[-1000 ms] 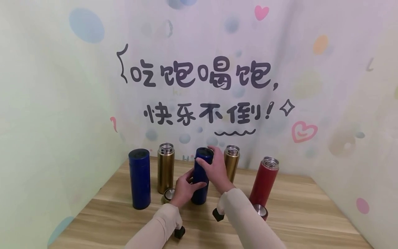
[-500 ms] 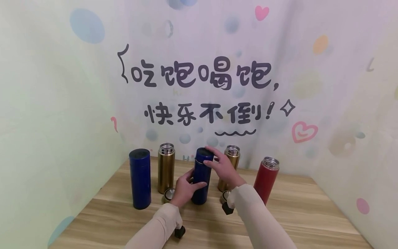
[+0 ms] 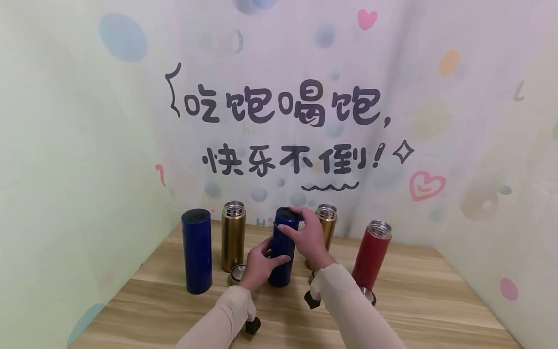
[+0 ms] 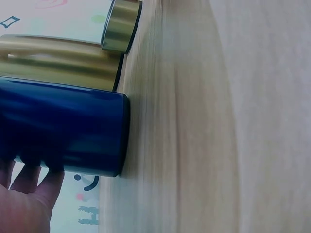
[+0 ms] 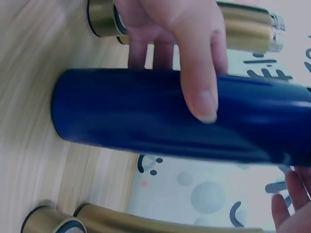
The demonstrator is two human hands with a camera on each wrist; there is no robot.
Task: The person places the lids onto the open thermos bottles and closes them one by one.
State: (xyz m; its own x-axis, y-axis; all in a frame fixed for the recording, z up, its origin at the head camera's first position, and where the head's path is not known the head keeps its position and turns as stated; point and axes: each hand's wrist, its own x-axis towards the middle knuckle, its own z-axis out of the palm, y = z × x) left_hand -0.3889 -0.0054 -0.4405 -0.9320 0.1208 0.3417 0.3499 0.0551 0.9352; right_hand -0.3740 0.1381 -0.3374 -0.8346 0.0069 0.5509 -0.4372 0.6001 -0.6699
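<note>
An upright blue thermos stands on the table between my two hands. My left hand grips its lower body, the thumb lying across the front and the other fingers behind. At the top, my right hand holds the blue lid between thumb and fingers. The lid sits on the bottle, with a seam showing beneath its left edge. In the left wrist view the blue thermos lies sideways across the picture, its base at the wood.
Another blue thermos, capped, stands at the left. Two lidless gold thermoses, one left and one right, stand behind. A lidless red thermos is at the right. Loose lids, including a gold one, lie on the wooden table.
My right hand swung out rightward at the lid half a second ago and is now back in, its thumb further left on the lid. My left hand and the bottle stayed in place.
</note>
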